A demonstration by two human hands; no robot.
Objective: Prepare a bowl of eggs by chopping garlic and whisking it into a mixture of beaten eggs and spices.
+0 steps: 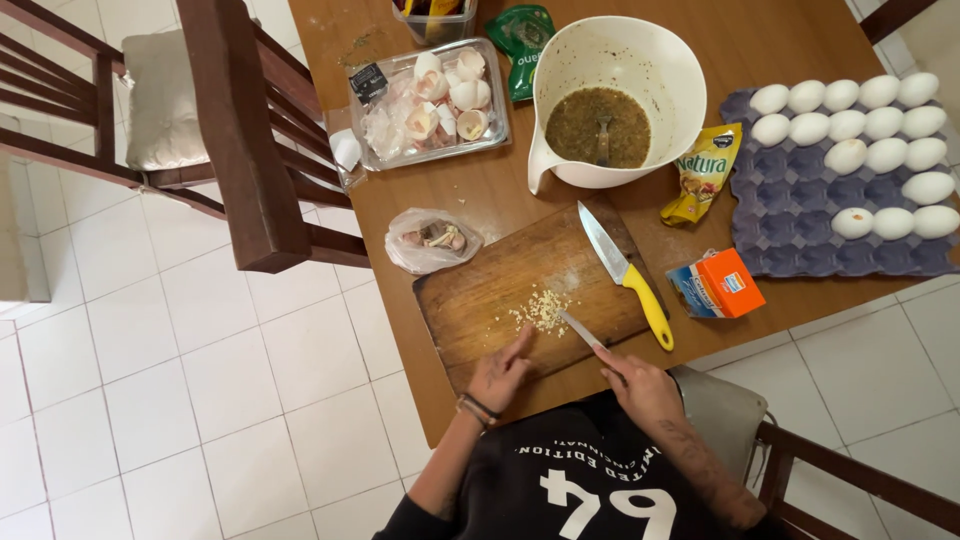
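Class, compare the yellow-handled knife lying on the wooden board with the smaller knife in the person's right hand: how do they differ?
The yellow-handled knife lies free; the smaller knife is held by the right hand. The first has a broad blade, the second a narrow one touching the chopped garlic. Both are on the wooden board.

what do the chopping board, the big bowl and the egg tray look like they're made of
Chopping board: wood, brown with visible grain, matte and worn. Big bowl: probably plastic, smooth white with moulded spout and handle. Egg tray: likely moulded paper pulp, dull purple-grey, dimpled cups.
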